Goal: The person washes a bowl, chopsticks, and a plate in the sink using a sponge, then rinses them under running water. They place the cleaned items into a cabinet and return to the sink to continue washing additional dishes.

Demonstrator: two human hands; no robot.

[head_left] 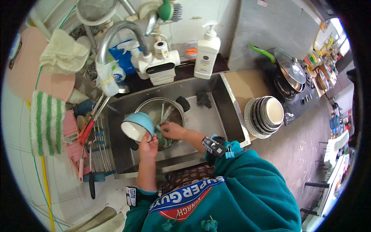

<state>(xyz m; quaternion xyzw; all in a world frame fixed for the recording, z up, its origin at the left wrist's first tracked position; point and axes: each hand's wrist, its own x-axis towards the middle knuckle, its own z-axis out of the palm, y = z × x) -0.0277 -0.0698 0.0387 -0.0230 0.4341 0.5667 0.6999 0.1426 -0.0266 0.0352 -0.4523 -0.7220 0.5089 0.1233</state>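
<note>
My left hand (148,144) grips a small bowl (140,123), light blue outside and white inside, tilted over the left part of the sink. Just to its right, my right hand (172,130) is closed with its fingers against a greenish cloth-like thing (158,127), close to the bowl's side. Below both hands a metal pot (183,123) with black handles stands in the sink. Several light-coloured utensils (167,113) lean inside it; the rest of its contents is partly hidden by my hands.
The steel sink (234,116) has a dark scrap (203,99) on its bottom. Stacked bowls (273,111) stand on the right counter, near a lidded pan (289,71). Behind are a curved faucet (120,28) and a white pump bottle (207,52). A pink rack (72,141) sits left.
</note>
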